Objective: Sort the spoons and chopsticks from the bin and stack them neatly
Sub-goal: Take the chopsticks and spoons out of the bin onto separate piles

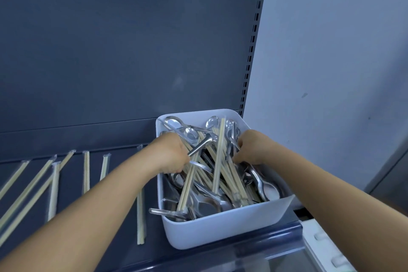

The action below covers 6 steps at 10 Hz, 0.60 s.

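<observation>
The white bin is crowded — metal spoons and chopsticks cross in a tangle, with both hands already inside. The dark back panel closes off the far side, just behind the bin. Wrapped chopstick pairs lie spread over the shelf to the left — bare strips run between them

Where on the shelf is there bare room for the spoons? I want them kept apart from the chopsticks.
Bare shelf runs along the back panel behind the wrapped chopsticks; a narrower strip lies between the nearest pair and the white bin. The bin is crowded, both hands inside.
</observation>
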Each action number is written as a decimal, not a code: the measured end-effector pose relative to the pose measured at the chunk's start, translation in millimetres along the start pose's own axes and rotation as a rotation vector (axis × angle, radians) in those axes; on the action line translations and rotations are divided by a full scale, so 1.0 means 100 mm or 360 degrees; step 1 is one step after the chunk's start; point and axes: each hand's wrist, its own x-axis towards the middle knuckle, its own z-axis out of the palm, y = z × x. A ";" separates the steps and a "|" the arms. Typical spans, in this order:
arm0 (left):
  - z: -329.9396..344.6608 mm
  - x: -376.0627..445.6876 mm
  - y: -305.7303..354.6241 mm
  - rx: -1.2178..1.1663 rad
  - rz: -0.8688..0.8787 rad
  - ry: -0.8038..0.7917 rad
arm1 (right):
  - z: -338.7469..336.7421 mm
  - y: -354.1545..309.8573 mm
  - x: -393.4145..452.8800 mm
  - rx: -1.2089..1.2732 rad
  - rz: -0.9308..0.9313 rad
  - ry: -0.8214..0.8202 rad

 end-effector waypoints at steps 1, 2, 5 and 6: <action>0.00 -0.03 -0.03 0.0020 -0.0022 0.0003 | -0.04 0.02 -0.02 -0.0073 -0.0130 0.0065; 0.00 -0.05 -0.03 0.0044 -0.0016 0.0000 | -0.10 0.07 -0.03 0.0140 -0.0206 0.0101; 0.06 -0.13 0.06 0.0072 -0.0088 0.0044 | -0.01 0.18 -0.07 0.0390 -0.0293 -0.0095; 0.07 -0.15 0.07 0.0012 -0.0107 0.0133 | 0.03 0.16 -0.08 0.0340 -0.0327 -0.0125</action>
